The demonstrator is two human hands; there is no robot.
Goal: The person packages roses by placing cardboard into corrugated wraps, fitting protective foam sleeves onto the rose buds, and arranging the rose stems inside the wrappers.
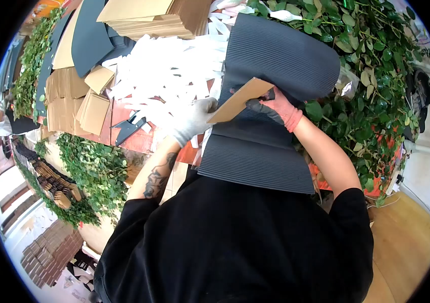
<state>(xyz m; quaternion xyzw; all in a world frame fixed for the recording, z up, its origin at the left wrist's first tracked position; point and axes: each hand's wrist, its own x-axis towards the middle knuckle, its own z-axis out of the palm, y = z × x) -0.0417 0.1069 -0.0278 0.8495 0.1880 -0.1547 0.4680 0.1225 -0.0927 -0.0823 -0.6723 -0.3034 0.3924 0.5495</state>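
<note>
A flat brown cardboard piece (240, 101) is held up at a slant between both hands. My left hand (194, 121), in a whitish-grey glove, has its fingers closed at the lower left end of the cardboard. At the upper right end, my right hand (274, 107) grips it, wearing a pink glove with dark grey fingers. Beneath lies a black corrugated sheet (280, 50), its ridged near part folded toward my body. Many white paper-like strips (169, 70) are heaped left of the sheet. A dark grey tool (128, 128), its kind unclear, lies near my left hand.
Brown cardboard stacks (159, 17) stand at the back, with smaller cardboard pieces (93, 111) at the left. Leafy green stems (361, 116) crowd the right side, and more foliage (93, 166) hangs at the left. Part of another person (4, 121) shows at the far left.
</note>
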